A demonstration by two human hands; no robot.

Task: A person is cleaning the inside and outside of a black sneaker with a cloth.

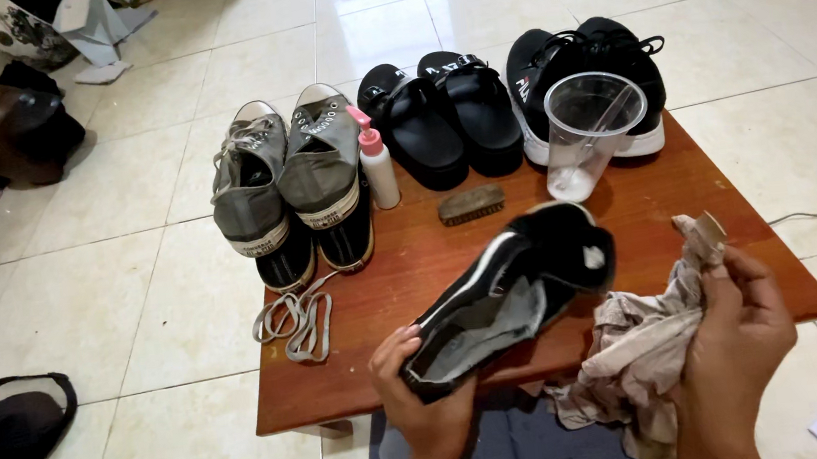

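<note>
Low red-brown wooden table (701, 261) lies under and ahead of both hands, on a pale glossy tiled floor (137, 315)

Black slip-on shoe with white sole stripe and grey lining (505, 295): held over the near table edge, opening turned toward the camera, toe pointing away and to the right. Left hand (425, 403) closed around its heel end, thumb on the upper rim

Right hand (733, 328) closed on a crumpled beige cloth (640, 352); the cloth bunches up past the fingertips and hangs down toward the lap, just right of the shoe

Ahead of the left hand, at the far left table edge: pair of worn grey canvas lace-up sneakers (290, 186), stacked on darker shoes. Loose grey laces (295, 320) lie between them and the left hand

Far edge, ahead of both hands: pair of black strap sandals (443, 116); ahead of the right hand: pair of black lace-up sneakers with white soles (612, 65)

Clear plastic cup (589, 132), upright, in front of the black sneakers

White spray bottle with pink nozzle (377, 163), upright, just right of the grey sneakers

Small brown-backed brush (472, 203), beyond the held shoe, bristles down
</note>
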